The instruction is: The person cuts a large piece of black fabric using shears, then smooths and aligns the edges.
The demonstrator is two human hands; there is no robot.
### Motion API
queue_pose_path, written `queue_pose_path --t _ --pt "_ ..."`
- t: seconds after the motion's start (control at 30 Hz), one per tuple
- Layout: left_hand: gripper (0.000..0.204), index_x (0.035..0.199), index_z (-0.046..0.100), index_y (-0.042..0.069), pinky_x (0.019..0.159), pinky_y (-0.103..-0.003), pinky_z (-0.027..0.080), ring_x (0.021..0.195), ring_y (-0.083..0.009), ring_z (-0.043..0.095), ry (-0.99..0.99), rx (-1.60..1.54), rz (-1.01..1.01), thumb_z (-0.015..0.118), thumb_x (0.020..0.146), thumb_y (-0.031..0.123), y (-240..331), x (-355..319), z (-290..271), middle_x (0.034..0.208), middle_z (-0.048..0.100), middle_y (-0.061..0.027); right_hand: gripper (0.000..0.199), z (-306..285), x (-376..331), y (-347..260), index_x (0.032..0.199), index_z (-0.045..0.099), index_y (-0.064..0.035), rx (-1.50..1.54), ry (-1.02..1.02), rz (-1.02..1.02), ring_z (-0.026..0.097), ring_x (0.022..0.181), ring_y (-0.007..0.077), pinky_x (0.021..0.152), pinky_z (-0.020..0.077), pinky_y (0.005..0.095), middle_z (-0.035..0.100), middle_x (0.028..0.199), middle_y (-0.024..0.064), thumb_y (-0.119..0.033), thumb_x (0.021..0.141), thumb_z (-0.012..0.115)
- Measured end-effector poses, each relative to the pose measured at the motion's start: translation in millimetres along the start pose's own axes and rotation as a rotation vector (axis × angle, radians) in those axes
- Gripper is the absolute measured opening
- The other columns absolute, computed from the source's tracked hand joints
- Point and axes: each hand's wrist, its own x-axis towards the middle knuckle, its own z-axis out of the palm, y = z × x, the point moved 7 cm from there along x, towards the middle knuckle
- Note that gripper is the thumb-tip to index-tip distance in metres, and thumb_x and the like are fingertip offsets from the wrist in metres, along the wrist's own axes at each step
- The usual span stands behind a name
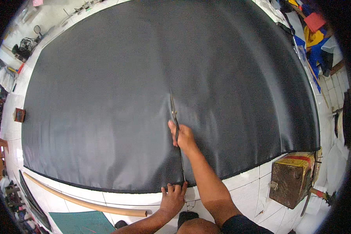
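Observation:
A broad black sheet of leather-like material (105, 78) is spread over the floor. My right hand (183, 136) is closed around the handles of long metal scissors (173, 107), whose blades point away from me at the middle of the sheet. Behind the scissors a straight slit runs back to the near edge. There my left hand (173, 201) rests with its fingers spread, the tips touching the sheet's edge just left of the slit. How far apart the scissor blades are is hard to make out.
White floor tiles (241, 187) border the sheet. A brown tube (105, 206) and a green mat (80, 223) lie at near left. A worn brown block (290, 181) stands by the right corner, a small tin (19, 115) at the left edge. Colourful scraps (314, 35) are heaped far right.

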Motion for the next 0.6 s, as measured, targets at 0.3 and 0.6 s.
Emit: queue_pose_path --t 0.3,0.6 --pt "0.067 0.149 0.035 0.013 0.094 -0.068 0.04 0.118 -0.0459 0.048 -0.071 -0.007 -0.001 0.058 0.087 0.027 -3.3 2.7 -7.2 0.119 0.049 -0.0208 0.056 7.2 45.3 -18.0 0.069 0.052 -0.0079 -0.087 0.067 -0.073 0.046 0.044 0.0115 0.045 0.0408 0.0283 0.047 0.055 0.0006 -0.06 0.087 0.064" --pt "0.07 0.151 0.03 0.014 0.094 -0.068 0.039 0.12 -0.0444 0.047 -0.062 0.034 0.006 0.058 0.088 0.029 -3.4 2.2 -2.1 0.118 0.048 -0.0189 0.056 19.4 140.3 -75.9 0.071 0.055 -0.0065 -0.068 0.03 -0.082 0.047 0.045 0.0119 0.044 0.0396 0.0279 0.049 0.055 0.0012 -0.06 0.084 0.066"
